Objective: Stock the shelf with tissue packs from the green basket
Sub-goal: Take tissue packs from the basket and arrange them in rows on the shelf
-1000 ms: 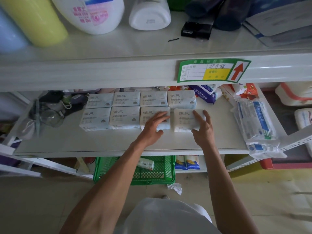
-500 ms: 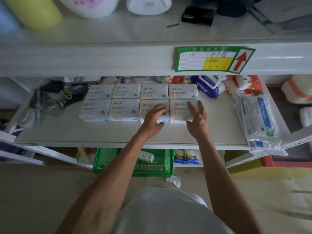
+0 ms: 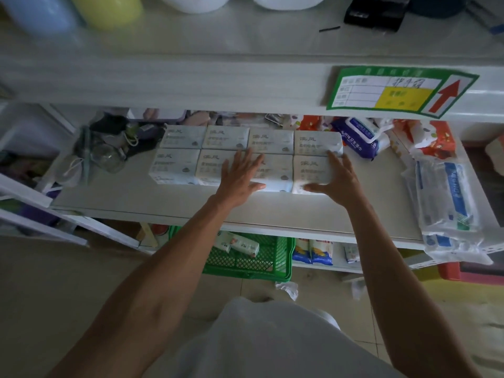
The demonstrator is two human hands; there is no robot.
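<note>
The shelf [image 3: 191, 205] carried my work on its middle board, and eight tissue packs [image 3: 226, 137] lay there in two rows of four, close to the back edge and a little left of the centre. The rows touched each other and looked quite even. Toward the right edge of the board lay a clear plastic bag [image 3: 447, 197] of other goods, well apart from my packs, and a blue wipes pack [image 3: 357, 136] sat just beside the back row.

Under the board, on the floor, stood the green basket [image 3: 272, 263]. I could see one small pack [image 3: 237, 242] lying in it; the front edge of the board hid the rest of the basket, so I could not tell if more were left. I judged that most of the stocking was done and only little remained.

My left hand [image 3: 240, 177] lay flat and open on the third pack of the front row, fingers spread, gripping nothing. My right hand [image 3: 338, 178] was also open, cupped around the right end of the fourth front pack [image 3: 311, 170], with the thumb along its front side, pressing but not holding it.
</note>
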